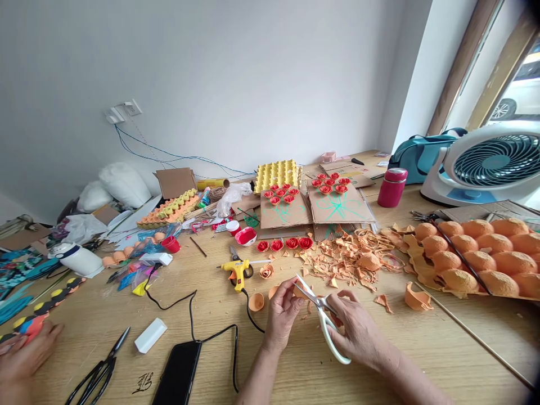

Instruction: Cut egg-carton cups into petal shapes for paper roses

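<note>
My left hand (280,312) pinches a small orange egg-carton cup piece (300,290) between thumb and fingers. In my right hand (358,329) are scissors (333,340) with pale handles, their blades reaching to that piece. How far the blades cut into it is hard to see. Just beyond my hands lies an orange carton rose (266,271), and left of my wrist a cut orange cup (256,302). A yellow glue gun (237,271) rests nearby. Carton scraps (350,253) are heaped past my right hand.
Orange egg trays (459,256) stand at right near a fan (493,163) and a red flask (392,187). Red roses sit on cardboard sheets (341,208) behind. A phone (177,371) and black scissors (99,371) lie at left, where another person's hand (31,354) shows.
</note>
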`<state>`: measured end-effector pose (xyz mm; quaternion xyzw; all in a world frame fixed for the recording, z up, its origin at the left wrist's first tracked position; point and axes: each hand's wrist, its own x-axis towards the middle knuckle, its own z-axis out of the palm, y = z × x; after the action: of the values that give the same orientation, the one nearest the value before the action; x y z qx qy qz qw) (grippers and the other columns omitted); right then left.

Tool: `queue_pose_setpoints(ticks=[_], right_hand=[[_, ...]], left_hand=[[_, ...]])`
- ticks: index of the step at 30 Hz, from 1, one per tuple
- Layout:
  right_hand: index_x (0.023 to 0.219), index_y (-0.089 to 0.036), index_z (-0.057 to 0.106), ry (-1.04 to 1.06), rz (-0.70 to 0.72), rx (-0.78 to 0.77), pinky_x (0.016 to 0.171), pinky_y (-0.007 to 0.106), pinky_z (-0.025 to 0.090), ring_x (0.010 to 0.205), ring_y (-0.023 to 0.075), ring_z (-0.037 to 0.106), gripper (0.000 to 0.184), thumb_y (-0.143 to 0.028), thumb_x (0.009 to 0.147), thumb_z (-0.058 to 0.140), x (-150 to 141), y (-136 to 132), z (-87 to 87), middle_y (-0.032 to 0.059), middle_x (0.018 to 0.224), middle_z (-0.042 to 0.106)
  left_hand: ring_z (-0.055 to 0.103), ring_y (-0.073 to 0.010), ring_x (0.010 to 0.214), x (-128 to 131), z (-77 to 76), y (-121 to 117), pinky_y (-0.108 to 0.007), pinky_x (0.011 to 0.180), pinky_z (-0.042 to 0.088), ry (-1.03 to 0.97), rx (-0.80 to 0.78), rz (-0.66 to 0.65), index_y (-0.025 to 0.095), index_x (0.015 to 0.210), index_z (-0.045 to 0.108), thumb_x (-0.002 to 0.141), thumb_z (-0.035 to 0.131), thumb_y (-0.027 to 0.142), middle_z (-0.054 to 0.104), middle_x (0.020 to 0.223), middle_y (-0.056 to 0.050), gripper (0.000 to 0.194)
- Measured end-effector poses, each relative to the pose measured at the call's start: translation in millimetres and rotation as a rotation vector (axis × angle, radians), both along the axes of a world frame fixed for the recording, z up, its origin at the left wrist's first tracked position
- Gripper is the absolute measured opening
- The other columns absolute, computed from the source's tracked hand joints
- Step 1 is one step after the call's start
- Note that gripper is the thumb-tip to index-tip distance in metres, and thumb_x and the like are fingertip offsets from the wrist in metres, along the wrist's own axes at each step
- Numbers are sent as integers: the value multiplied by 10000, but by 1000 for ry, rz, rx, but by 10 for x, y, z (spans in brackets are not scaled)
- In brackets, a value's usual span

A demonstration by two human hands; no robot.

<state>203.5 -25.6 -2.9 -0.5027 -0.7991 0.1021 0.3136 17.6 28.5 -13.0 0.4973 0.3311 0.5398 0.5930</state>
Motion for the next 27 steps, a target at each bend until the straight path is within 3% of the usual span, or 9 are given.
queue_pose_setpoints(ticks=[9,14,22,27], right_hand=[[733,-255,356,-7,-11,22,709,338,401,589,169,489,220,-228,901,495,-26,-13,7,-38,617,523],[762,-252,371,-3,-3,6,776,355,420,603,166,503,187,-217,895,498,-43,-7,4,-44,634,529],[772,-252,358,7,-28,-19,813,385,423,602,163,486,193,-239,872,522,-32,14,14,-43,661,519],[759,-253,350,6,-5,-30,851,396,418,588,155,477,201,-216,870,513,-22,3,4,-53,645,507]], left_hand=[[687,-185,888,-19,27,-13,-334,832,577,-50,-12,-42,245,1198,657,792,772,315,682,1203,-76,427],[690,-224,963,-20,37,-21,-376,860,583,-58,-41,-24,241,1207,648,817,740,396,657,1230,-93,429],[694,-218,954,-11,18,11,-369,881,564,-21,5,-54,229,1127,649,791,770,353,717,1096,-74,377],[693,-255,1025,-12,17,8,-412,938,541,-20,1,-57,218,1141,632,812,750,340,713,1132,-93,370]])
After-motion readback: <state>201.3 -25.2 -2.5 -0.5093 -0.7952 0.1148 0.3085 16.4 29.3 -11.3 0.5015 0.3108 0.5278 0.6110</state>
